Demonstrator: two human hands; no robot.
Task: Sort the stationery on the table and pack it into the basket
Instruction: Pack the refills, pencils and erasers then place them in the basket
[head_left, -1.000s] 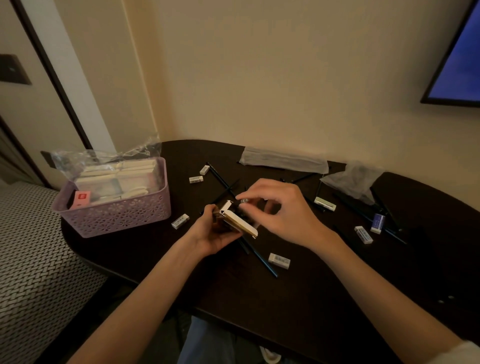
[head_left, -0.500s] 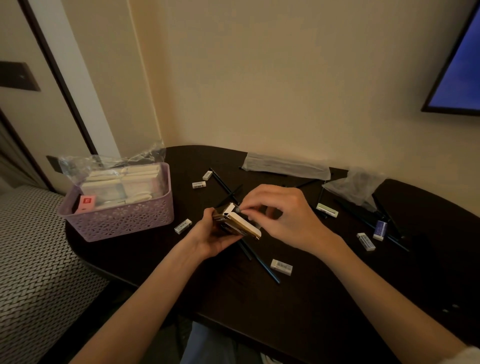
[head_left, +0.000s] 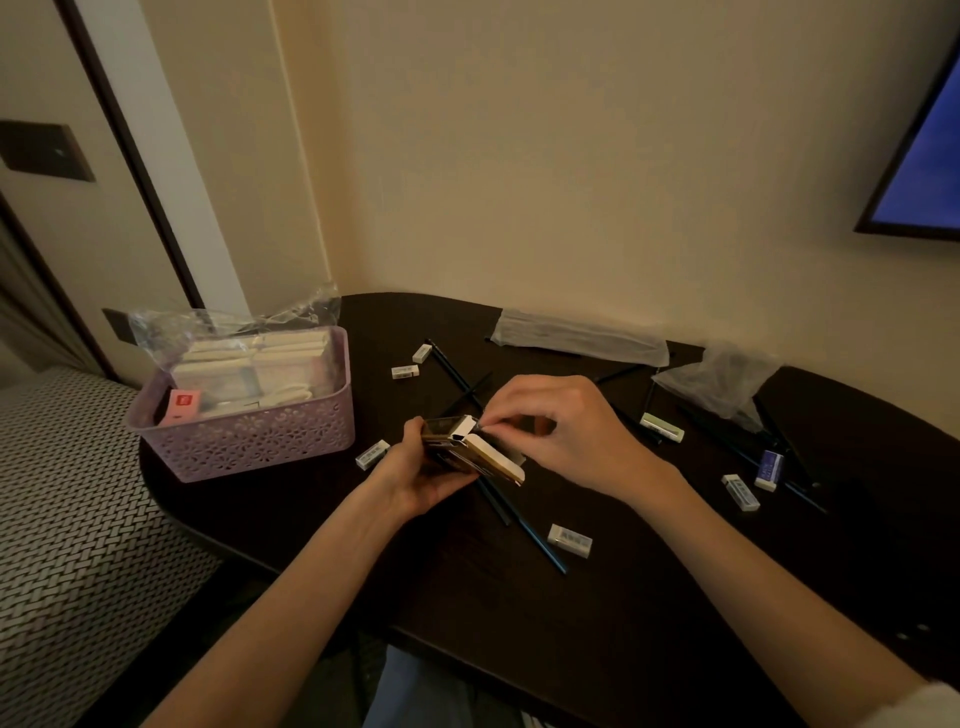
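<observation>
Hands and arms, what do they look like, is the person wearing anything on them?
Both forearms are bare, with no gloves, and no watch or rings that show. The left hand and its arm carry no sleeve in view. Past the right hand, only the edge of a white sleeve shows at the frame's lower right corner.

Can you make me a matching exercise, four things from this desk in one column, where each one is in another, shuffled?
Things
1. small box
2. pink card
3. blue eraser
4. clear bag

Places
A. inside the purple basket
B. far right among pencils
C. by the wall, crumpled
D. gripped in the left hand

Pairs: 1-D, 2-A, 3-B, 4-C
</observation>
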